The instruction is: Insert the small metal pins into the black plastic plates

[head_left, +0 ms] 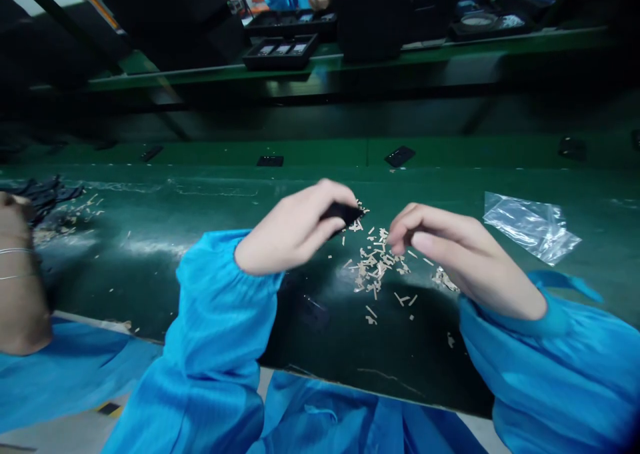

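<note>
My left hand (pixel 300 227) is closed round a thin black flat piece (pixel 343 211), gripping it between thumb and fingers. Part of that piece is hidden by the hand, so its exact kind cannot be made out. To the right, my right hand (pixel 450 251) hovers over the table with bent fingers, the thumb a little apart from the fingertips and nothing visible in them. Below and between both hands lies a loose pile of small pale scraps (pixel 375 267), some strip-shaped. A dark, glossy flat piece (pixel 315 313) rests on the green table (pixel 225 287) near my left sleeve.
A clear plastic bag (pixel 533 224) lies at the right. Black flat pieces (pixel 271 161) are spaced along the back ledge. At the left, a co-worker's arm (pixel 20 281) is beside a heap of black parts (pixel 43 197). Black trays (pixel 281 52) stand on the shelf beyond.
</note>
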Motion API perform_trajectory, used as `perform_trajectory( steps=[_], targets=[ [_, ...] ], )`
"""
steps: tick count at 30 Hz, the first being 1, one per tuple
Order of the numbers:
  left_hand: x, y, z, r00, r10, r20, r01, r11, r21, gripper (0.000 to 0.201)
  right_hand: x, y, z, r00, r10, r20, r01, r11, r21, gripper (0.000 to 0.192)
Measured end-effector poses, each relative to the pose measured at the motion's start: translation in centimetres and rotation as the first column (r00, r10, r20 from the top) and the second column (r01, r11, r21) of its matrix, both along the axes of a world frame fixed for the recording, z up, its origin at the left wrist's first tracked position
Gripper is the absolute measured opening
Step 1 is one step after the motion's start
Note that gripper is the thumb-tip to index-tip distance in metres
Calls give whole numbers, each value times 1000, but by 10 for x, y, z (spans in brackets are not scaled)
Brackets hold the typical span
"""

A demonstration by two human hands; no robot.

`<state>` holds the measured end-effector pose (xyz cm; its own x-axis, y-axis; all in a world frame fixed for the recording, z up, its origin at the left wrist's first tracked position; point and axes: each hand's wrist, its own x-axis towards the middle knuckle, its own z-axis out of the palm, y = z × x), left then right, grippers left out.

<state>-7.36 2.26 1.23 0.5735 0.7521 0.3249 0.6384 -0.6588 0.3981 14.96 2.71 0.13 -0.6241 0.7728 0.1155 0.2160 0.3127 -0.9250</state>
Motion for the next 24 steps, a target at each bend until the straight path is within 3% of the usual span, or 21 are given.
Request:
perform_trajectory(
  steps=[3,6,8,16,24],
  targets=[
    [-11,13,-21,980,192,-45,-191,981,19,28,-10,19,-18,961,-37,273,13,996,87,17],
    [-15,23,-41,946,240,-218,-241,970,23,24,-29,36,-40,798,-25,602,-132,968,215,9],
    [-15,26,-49,912,272,-306,-264,962,65,24,-41,44,-53,719,-73,692,-150,955,257,7],
    [-8,34,-51,880,253,-402,-230,967,106,21,-56,54,-73,610,-184,771,-151,928,341,16],
    [5,33,-59,908,210,-362,-216,976,24,21,-54,59,-73,657,-198,727,-157,908,389,8]
  ],
)
